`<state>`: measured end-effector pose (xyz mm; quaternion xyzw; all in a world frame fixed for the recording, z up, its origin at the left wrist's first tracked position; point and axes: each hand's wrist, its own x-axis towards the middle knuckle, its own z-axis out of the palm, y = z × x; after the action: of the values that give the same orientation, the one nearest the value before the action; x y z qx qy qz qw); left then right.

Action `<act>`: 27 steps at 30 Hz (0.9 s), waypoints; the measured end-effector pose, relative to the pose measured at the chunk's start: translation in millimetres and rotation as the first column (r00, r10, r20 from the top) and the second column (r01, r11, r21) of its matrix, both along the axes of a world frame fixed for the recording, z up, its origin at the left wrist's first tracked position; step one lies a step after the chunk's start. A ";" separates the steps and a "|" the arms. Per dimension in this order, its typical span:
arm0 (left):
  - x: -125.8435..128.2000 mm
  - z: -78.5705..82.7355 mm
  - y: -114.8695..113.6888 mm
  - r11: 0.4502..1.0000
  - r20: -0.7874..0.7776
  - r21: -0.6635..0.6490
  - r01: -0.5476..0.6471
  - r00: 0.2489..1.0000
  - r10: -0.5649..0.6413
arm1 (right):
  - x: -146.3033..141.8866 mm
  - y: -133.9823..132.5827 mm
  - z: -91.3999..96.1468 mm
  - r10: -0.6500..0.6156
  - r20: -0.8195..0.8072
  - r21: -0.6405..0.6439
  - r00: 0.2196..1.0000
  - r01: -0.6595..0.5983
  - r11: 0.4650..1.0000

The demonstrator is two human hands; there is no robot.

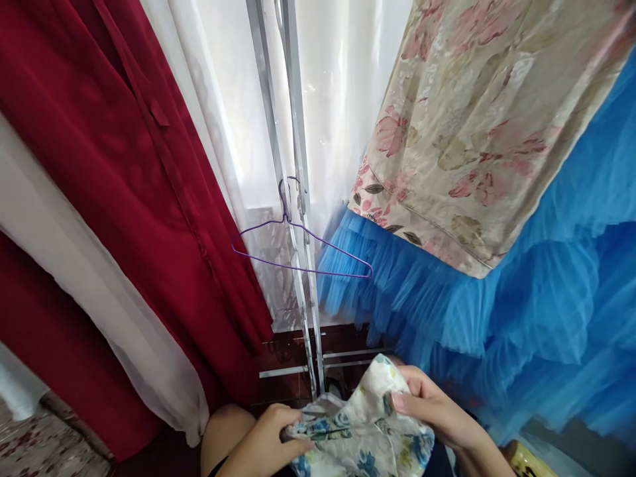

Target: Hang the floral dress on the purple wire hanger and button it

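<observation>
At six o'clock, a white floral cloth (360,440) is pinched between thumb and fingers by the left hand (271,437) at its nine o'clock edge and by the right hand (437,407) near two; toward eleven, a purple hanger (285,217) is seen.

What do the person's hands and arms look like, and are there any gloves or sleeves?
The left hand and right hand are both bare, with no gloves. No sleeve shows on the right forearm. A dark strip shows by the left arm, but I can't tell if it's a band or clothing.
</observation>
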<state>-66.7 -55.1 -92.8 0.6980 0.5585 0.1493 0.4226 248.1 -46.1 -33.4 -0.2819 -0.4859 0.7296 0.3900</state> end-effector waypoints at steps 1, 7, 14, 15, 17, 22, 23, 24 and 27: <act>-8.1 5.8 5.8 0.997 -0.027 0.074 -0.011 1.000 0.013 | 4.5 2.0 2.6 0.040 0.042 0.034 0.998 -0.041 0.999; -34.8 62.5 38.5 0.888 0.025 0.461 0.004 1.000 -0.018 | 34.3 59.4 52.3 -0.298 0.244 0.384 0.923 0.190 0.904; -8.4 127.1 32.0 0.741 0.165 0.671 -0.018 0.978 -0.125 | 23.4 190.2 118.0 -0.538 0.135 0.577 0.832 0.375 0.725; -5.9 134.6 30.5 0.733 0.191 0.679 -0.031 0.972 -0.136 | 11.4 204.7 123.9 -0.497 0.152 0.539 0.855 0.350 0.767; -5.9 146.9 28.3 0.739 0.253 0.668 -0.091 0.961 -0.110 | -14.0 225.9 132.1 -0.396 0.201 0.449 0.896 0.275 0.850; -31.7 159.3 32.5 0.770 0.313 0.602 -0.213 0.950 0.018 | -50.5 238.5 137.6 -0.210 0.261 0.319 0.942 0.121 0.940; -39.7 158.6 36.7 0.782 0.290 0.589 -0.203 0.956 0.029 | -50.7 236.9 138.2 -0.194 0.260 0.293 0.946 0.114 0.949; -48.6 157.0 42.6 0.796 0.258 0.576 -0.188 0.965 0.041 | -49.0 235.0 139.4 -0.185 0.263 0.267 0.947 0.113 0.957; -79.7 148.0 69.9 0.848 0.200 0.504 -0.163 0.977 0.069 | -38.3 229.3 146.9 -0.138 0.313 0.196 0.940 0.078 0.978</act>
<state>-146.4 14.8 55.2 0.7350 0.4997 0.3796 0.2569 209.8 183.2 113.5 -0.3881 -0.5912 0.6036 0.3681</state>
